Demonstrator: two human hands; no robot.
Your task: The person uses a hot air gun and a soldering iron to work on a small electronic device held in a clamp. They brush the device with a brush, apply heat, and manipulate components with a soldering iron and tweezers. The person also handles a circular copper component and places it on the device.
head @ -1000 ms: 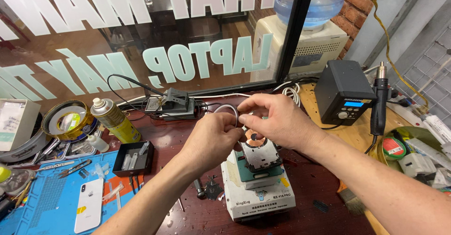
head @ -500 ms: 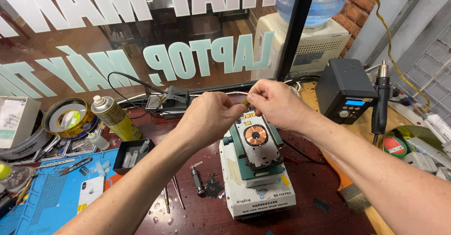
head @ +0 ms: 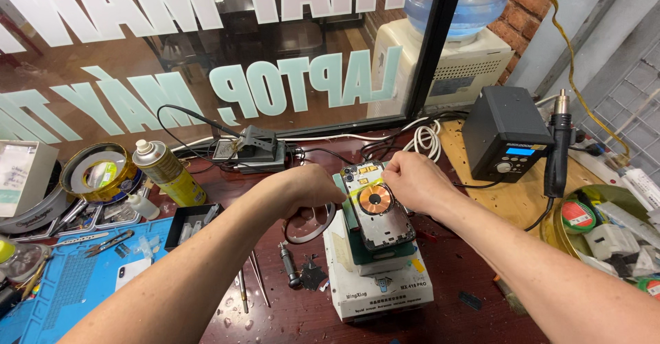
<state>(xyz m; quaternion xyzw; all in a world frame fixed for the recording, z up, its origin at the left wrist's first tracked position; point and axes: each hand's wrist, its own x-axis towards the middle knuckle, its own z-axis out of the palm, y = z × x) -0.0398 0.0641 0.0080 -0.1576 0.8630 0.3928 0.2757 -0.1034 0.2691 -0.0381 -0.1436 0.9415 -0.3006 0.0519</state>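
Observation:
An opened phone [head: 379, 215], its back showing a copper coil, lies tilted on a green holder atop a white box-shaped machine [head: 381, 285]. A thin yellow strip [head: 359, 194] stretches across the phone's upper part between my hands. My left hand [head: 311, 190] is closed at the strip's left end, beside the phone's left edge, above a grey looped band [head: 309, 232]. My right hand [head: 411, 182] pinches the right end at the phone's top right corner.
A yellow spray can [head: 166, 173], tape rolls [head: 100, 173], a black parts tray [head: 192, 222] and a blue mat [head: 62, 285] lie left. Tweezers [head: 254, 285] and a screwdriver [head: 289, 266] lie near the machine. A black hot-air station [head: 505, 132] with its handle [head: 557, 153] stands right.
My hands, close together above the phone a second ago, have drawn apart and come down to its sides. The yellow strip now lies stretched across it.

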